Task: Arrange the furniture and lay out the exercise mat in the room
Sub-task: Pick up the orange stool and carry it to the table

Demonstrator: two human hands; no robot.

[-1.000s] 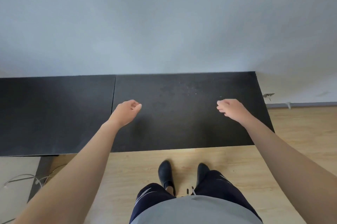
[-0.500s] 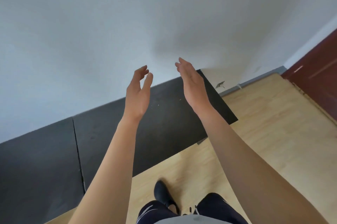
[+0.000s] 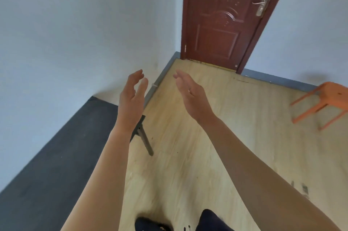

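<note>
A black table stands along the white wall at the left, with one grey leg showing under its near corner. My left hand is raised in front of me over the table's corner, fingers apart and holding nothing. My right hand is raised beside it over the wooden floor, palm turned inward, also holding nothing. The two palms face each other a short way apart. An orange stool stands on the floor at the right edge. No exercise mat is in view.
A dark red door with a metal handle is shut in the far corner. Light wooden floor stretches between the table, the door and the stool. My dark shoes show at the bottom edge.
My view has swung right from the table top toward the door and the stool. Both hands rose from over the table and opened, palms now facing each other.
</note>
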